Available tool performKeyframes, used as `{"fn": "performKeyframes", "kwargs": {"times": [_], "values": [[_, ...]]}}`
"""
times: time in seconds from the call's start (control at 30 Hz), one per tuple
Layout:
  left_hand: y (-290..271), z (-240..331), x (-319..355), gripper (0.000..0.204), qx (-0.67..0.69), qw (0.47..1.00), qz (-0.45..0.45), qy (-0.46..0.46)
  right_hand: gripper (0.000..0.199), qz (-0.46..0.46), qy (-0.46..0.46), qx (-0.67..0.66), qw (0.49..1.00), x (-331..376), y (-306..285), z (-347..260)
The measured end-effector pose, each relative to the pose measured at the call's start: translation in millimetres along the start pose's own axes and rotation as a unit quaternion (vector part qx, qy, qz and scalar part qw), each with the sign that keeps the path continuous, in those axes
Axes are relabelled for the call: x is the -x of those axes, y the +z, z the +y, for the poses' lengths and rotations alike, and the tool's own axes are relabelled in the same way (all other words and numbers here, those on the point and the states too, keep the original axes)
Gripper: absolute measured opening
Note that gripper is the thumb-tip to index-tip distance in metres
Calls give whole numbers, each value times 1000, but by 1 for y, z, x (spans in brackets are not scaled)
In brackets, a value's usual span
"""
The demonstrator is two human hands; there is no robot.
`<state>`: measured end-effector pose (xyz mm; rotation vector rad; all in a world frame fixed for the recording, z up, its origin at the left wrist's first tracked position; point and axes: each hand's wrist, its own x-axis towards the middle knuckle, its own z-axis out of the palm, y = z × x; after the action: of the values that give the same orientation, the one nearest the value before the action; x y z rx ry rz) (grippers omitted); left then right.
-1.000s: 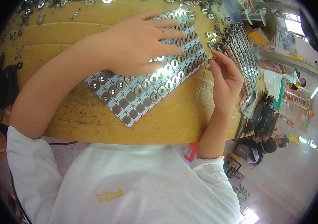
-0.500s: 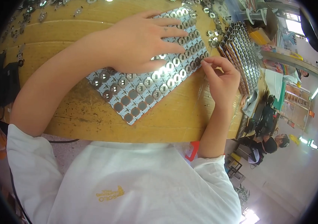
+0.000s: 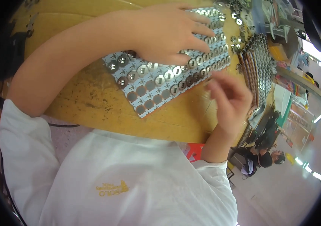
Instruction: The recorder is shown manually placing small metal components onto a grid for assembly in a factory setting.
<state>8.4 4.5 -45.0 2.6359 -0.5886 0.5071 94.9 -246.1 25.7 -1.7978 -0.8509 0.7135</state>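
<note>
A pale blue-and-white panel (image 3: 139, 100) lies aslant on the wooden table, bearing rows of round metal clips (image 3: 177, 71). At its near left corner, several grey discs (image 3: 141, 91) show without clips. My left hand (image 3: 164, 35) is flat across the far part of the panel, fingers spread, hiding some clips beneath it. Just off the panel's near right edge is my right hand (image 3: 230, 101), slightly blurred. Its thumb and fingers are curled together, and anything small between them cannot be made out.
Stacked panels with metal clips (image 3: 260, 71) stand to the right on the table (image 3: 92, 109). Loose metal clips (image 3: 238, 37) lie scattered at the far right. A black device (image 3: 9, 56) sits at the left edge. Another person (image 3: 268, 158) is farther off at the right.
My right hand has drawn back from the panel's right edge toward me. My left hand stays spread on the panel. The whole view has shifted, so the panel appears farther right.
</note>
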Motion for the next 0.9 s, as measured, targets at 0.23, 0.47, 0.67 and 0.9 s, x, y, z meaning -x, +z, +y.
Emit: {"fn": "performKeyframes", "kwargs": {"times": [0.23,0.47,0.67,0.9], "values": [[9,-4,5,47,-10,998,49,26,17,-133,19,18,991,4,38,3],[8,-2,5,45,51,998,47,2,15,-142,-20,69,987,5,41,1],[16,-2,7,46,-56,994,87,38,12,-125,-4,79,989,7,39,6],[7,-2,6,46,27,996,71,35,13,-134,-159,196,958,1,44,-1]]}}
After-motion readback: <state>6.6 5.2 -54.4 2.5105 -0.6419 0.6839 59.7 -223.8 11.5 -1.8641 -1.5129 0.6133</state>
